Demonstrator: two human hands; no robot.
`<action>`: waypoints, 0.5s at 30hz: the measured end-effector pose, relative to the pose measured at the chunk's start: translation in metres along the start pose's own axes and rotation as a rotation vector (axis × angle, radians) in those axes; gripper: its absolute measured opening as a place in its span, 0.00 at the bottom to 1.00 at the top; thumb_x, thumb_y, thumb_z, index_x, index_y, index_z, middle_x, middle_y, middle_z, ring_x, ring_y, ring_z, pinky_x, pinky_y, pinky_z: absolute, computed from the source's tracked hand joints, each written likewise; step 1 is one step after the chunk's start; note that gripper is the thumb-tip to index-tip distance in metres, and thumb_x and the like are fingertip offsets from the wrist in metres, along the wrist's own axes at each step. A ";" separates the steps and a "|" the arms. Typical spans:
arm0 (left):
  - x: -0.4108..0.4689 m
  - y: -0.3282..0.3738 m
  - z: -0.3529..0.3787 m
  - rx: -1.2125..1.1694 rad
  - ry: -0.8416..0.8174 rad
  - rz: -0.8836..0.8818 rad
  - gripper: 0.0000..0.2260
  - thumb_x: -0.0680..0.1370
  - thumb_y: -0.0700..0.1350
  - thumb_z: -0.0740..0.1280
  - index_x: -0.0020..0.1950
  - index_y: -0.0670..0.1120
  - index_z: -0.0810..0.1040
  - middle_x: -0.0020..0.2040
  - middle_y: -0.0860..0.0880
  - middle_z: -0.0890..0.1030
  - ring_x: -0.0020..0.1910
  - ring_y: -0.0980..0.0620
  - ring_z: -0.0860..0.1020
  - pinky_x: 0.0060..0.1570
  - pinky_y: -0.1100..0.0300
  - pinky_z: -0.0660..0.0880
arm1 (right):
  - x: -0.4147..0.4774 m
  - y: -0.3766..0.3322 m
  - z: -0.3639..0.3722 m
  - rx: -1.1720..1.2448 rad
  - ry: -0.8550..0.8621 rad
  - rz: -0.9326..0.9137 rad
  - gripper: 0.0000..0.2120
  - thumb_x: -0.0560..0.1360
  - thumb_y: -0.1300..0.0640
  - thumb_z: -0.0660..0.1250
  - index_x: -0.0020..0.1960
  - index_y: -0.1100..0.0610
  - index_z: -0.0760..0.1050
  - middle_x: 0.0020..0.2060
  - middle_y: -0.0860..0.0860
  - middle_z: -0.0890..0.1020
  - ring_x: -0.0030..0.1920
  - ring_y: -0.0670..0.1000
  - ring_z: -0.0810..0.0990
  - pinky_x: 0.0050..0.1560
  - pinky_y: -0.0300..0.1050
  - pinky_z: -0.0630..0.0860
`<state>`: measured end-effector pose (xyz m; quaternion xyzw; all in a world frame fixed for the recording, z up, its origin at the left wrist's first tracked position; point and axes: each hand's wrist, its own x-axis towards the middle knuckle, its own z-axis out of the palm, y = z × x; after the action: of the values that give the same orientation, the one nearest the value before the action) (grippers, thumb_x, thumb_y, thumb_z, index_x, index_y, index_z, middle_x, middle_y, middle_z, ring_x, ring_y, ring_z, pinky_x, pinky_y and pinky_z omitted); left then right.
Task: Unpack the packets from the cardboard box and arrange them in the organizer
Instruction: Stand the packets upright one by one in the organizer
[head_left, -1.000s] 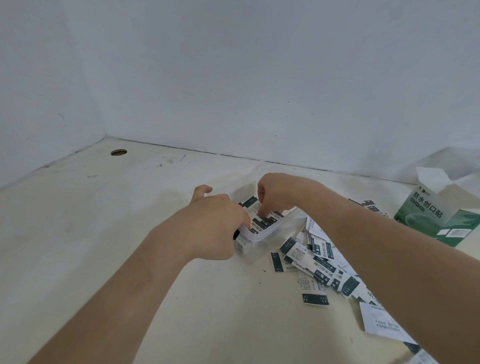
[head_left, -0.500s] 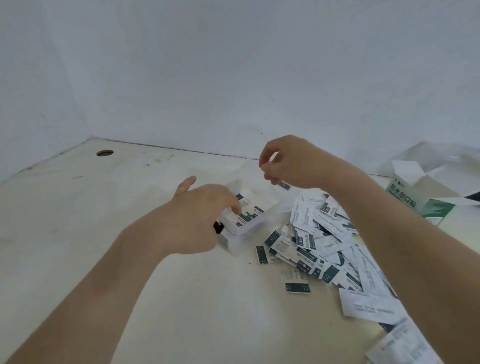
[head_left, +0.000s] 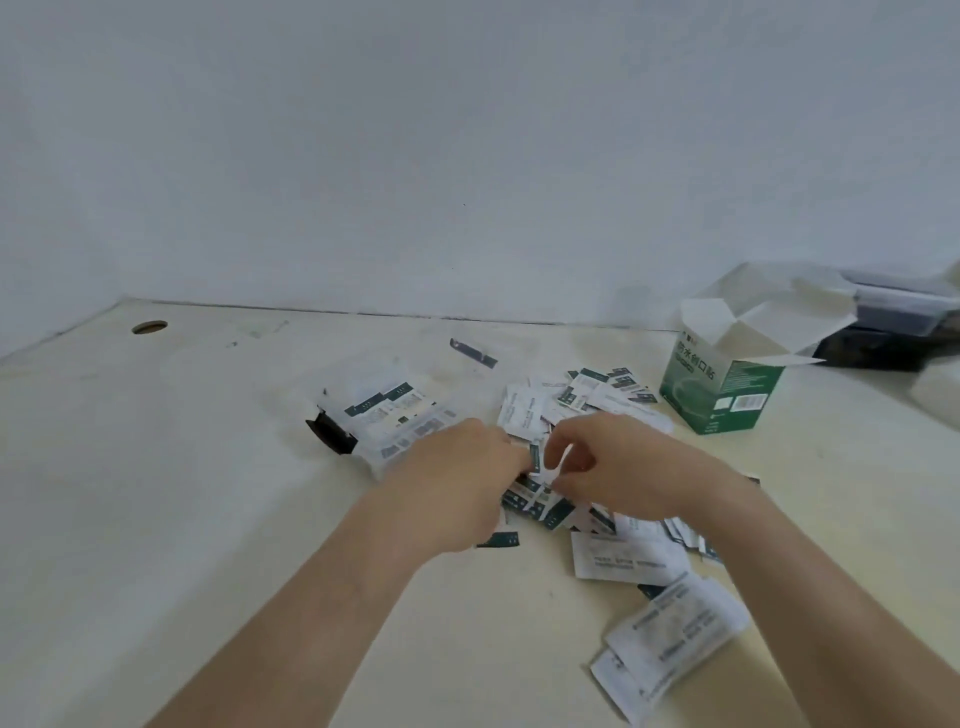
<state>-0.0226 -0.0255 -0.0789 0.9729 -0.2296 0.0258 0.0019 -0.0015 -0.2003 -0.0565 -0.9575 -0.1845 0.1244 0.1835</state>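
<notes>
A clear plastic organizer (head_left: 441, 410) lies left of centre on the table with several packets (head_left: 387, 410) inside and a black piece (head_left: 330, 437) at its left end. To its right spreads a loose pile of white-and-green packets (head_left: 618, 558). The open green cardboard box (head_left: 727, 395) stands behind the pile. My left hand (head_left: 457, 483) and my right hand (head_left: 618, 470) meet over the pile's near-left part, fingers curled. Between their fingertips stands one small packet (head_left: 535, 458), pinched from both sides. Packets under the hands are hidden.
A lone packet (head_left: 472, 353) lies behind the organizer. A round hole (head_left: 149, 327) is in the table's far left corner. Dark stacked items (head_left: 893, 327) and a white block (head_left: 937, 397) sit at the far right. White walls close the back and left.
Both hands left the organizer and came down onto the pile to its right. The right hand, raised half a second ago, dropped to meet the left around a packet.
</notes>
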 end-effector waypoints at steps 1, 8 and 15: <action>0.003 0.004 0.004 -0.007 0.007 0.005 0.17 0.76 0.42 0.64 0.64 0.54 0.72 0.57 0.51 0.75 0.58 0.48 0.72 0.52 0.52 0.73 | -0.001 0.005 0.005 0.041 0.023 -0.002 0.06 0.75 0.54 0.69 0.51 0.47 0.75 0.44 0.43 0.80 0.41 0.42 0.77 0.41 0.37 0.73; 0.007 0.002 0.019 -0.113 0.089 0.072 0.13 0.80 0.44 0.58 0.59 0.52 0.78 0.53 0.54 0.77 0.54 0.49 0.75 0.49 0.52 0.73 | -0.001 0.014 0.023 0.330 0.145 -0.017 0.06 0.74 0.59 0.68 0.49 0.50 0.74 0.38 0.47 0.81 0.37 0.47 0.77 0.39 0.42 0.75; 0.000 -0.003 0.016 -0.434 0.477 -0.074 0.10 0.80 0.49 0.61 0.49 0.48 0.81 0.35 0.50 0.80 0.36 0.49 0.76 0.40 0.50 0.74 | -0.011 0.022 0.014 0.560 0.198 0.002 0.07 0.80 0.53 0.63 0.48 0.53 0.78 0.41 0.52 0.85 0.43 0.58 0.82 0.45 0.52 0.79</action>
<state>-0.0204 -0.0227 -0.0946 0.9241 -0.1873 0.2035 0.2638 -0.0091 -0.2191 -0.0757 -0.8773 -0.1232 0.0766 0.4575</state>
